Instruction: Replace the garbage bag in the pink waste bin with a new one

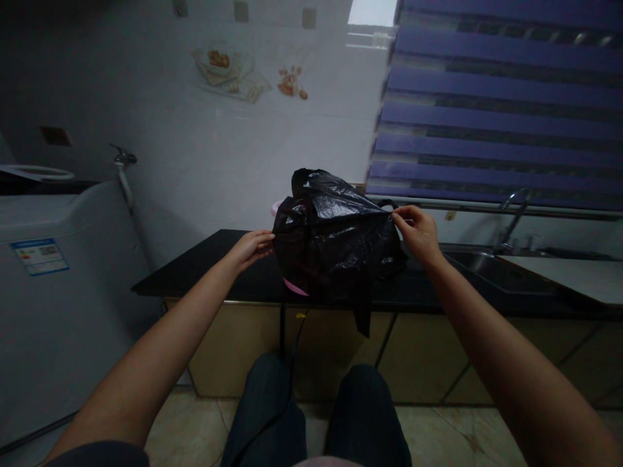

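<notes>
A crumpled black plastic bag (335, 237) is draped over a pink container (296, 287) that stands on the black countertop (204, 263). Only the container's pink rim shows, at the bag's lower left and behind it. My left hand (252, 248) touches the bag's left side with fingers held together and pointing right. My right hand (417, 231) pinches the bag's upper right edge between thumb and fingers. A flap of the bag hangs down over the counter's front edge.
A grey washing machine (53, 285) stands at the left with a tap (124, 159) above it. A steel sink (491, 266) with a faucet (513, 214) lies right of the bag. Purple blinds (496, 104) cover the window. Beige cabinets run under the counter; my knees are below.
</notes>
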`<state>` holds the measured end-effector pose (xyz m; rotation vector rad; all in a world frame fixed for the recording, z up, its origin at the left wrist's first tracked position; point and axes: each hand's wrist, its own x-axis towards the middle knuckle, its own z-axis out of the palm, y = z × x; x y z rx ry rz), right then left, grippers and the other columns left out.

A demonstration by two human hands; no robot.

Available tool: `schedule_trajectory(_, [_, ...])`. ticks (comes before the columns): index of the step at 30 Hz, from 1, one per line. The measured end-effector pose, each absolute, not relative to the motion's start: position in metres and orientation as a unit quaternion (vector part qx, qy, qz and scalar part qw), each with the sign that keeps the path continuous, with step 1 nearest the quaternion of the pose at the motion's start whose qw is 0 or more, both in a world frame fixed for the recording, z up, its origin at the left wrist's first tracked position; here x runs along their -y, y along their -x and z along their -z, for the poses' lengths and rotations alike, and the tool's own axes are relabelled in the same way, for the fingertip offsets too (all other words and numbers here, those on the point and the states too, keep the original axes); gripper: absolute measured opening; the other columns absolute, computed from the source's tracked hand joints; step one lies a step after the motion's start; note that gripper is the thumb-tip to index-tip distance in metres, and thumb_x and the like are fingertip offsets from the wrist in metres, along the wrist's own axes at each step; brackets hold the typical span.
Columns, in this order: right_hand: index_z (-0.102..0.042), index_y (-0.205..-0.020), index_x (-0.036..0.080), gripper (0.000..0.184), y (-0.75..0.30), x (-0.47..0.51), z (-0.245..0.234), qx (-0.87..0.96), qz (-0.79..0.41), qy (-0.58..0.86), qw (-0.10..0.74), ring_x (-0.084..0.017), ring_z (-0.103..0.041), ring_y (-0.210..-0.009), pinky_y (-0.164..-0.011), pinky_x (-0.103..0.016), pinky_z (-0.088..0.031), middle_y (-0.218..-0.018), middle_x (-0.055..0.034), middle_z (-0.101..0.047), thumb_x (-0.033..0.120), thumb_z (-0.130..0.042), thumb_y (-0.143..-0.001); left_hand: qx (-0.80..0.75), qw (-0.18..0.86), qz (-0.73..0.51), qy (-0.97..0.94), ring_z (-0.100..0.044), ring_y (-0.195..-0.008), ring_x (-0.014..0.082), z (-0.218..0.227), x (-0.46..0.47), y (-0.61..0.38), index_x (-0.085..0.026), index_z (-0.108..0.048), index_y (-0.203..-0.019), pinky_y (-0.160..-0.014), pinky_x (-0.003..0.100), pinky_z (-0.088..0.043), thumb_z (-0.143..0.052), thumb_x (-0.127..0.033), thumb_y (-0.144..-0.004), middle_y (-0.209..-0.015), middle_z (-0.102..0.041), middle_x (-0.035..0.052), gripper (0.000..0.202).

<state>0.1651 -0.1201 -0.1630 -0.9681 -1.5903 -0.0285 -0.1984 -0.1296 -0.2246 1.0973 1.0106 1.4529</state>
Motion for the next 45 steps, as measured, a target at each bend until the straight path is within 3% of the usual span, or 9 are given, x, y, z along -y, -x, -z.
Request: schedule_trajectory(45, [-0.062,-0.073,0.018,0.015,-0.1750,0.1164,0.1672,0.668,0.016,0.409,0.622,-0.017,-0.059,-0.070,-0.070,-0.033,-0.049,-0.076,-0.0046,-0.065,0.032,-0.058,-0.071,-0.406,0.508,-0.607,-0.456,-0.057,-0.067,0.0132,0.2260,0.1287,0.2001,-0.018,-0.066,-0.064,-0.064,0.026,-0.048,-0.068,-0.015,-0.063,-0.074,-0.065,0.0037,0.004])
